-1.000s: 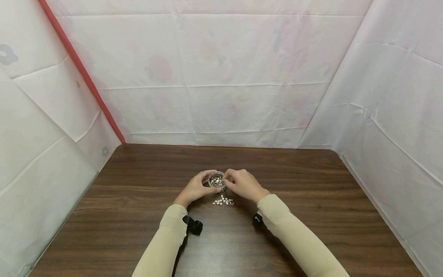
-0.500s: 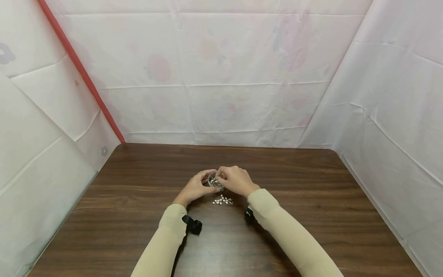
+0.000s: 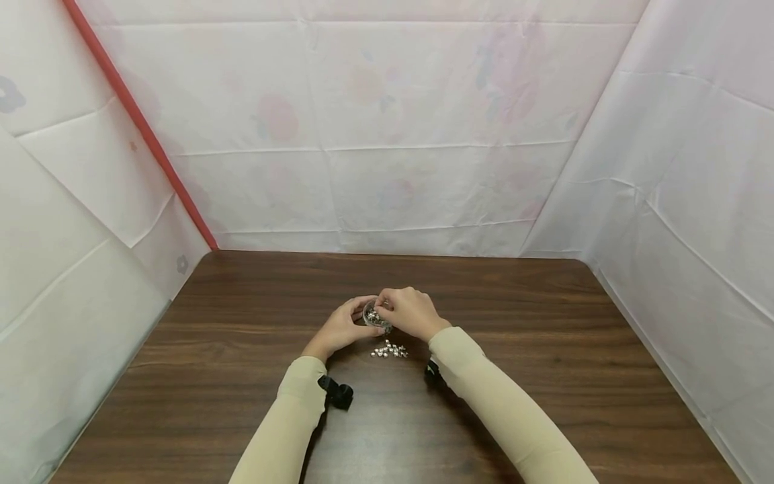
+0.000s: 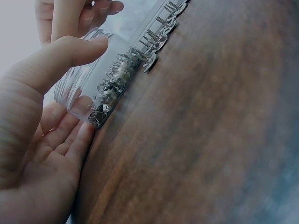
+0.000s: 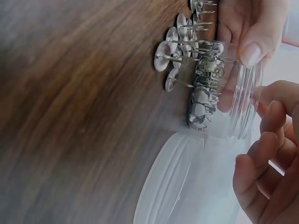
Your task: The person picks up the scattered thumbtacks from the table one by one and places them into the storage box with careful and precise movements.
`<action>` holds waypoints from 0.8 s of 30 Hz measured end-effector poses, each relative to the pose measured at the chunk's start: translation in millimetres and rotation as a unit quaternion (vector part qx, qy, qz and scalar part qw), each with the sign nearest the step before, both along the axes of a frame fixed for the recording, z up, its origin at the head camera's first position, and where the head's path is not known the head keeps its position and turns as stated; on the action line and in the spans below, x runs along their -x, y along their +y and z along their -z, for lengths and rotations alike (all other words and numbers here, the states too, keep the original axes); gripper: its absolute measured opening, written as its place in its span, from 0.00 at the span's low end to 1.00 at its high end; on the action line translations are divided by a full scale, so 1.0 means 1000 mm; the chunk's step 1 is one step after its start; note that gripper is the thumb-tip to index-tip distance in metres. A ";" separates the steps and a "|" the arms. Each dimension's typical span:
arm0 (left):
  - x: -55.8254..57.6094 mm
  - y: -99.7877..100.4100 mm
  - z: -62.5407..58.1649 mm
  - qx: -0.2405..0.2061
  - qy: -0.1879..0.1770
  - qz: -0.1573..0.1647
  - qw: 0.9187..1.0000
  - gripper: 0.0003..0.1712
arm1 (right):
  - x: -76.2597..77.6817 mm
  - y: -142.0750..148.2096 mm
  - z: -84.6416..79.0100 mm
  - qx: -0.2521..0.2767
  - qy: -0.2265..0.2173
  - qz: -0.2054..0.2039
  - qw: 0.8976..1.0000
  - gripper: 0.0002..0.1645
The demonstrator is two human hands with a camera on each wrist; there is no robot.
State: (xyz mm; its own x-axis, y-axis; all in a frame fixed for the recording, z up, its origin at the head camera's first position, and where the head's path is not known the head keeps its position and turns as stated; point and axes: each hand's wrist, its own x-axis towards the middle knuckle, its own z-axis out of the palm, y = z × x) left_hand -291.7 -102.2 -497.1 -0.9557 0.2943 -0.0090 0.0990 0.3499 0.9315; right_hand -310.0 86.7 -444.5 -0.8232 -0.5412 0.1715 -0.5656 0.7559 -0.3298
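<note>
My left hand (image 3: pixel 340 331) grips a small clear jar (image 4: pixel 84 84), thumb on the near side and fingers round the far side. Metal thumbtacks (image 5: pixel 202 100) lie in a layer at the bottom of it. Over its open mouth is my right hand (image 3: pixel 414 314), thumb and forefinger drawn together at the rim. From the right wrist, its fingers (image 5: pixel 273 109) look bent, the forefinger reaching to the mouth; I cannot tell whether a tack is between the fingertips. A loose pile of thumbtacks (image 3: pixel 390 350) sits on the table just in front of the jar, several with points up.
A clear round plastic piece with a raised rim (image 5: pixel 163 179) stands beside the jar in the right wrist view. Dark wood tabletop (image 3: pixel 242 376) spreads around, with pale sheeting (image 3: pixel 375 188) behind and at both sides.
My right hand has moved left, from the jar's right rim to over its mouth. The left hand, the jar and the loose pile stay essentially in place.
</note>
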 end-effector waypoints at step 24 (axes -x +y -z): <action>-0.012 0.002 -0.022 -0.010 0.000 0.028 1.000 0.44 | -0.029 0.028 -0.010 0.027 -0.018 -0.054 0.998 0.05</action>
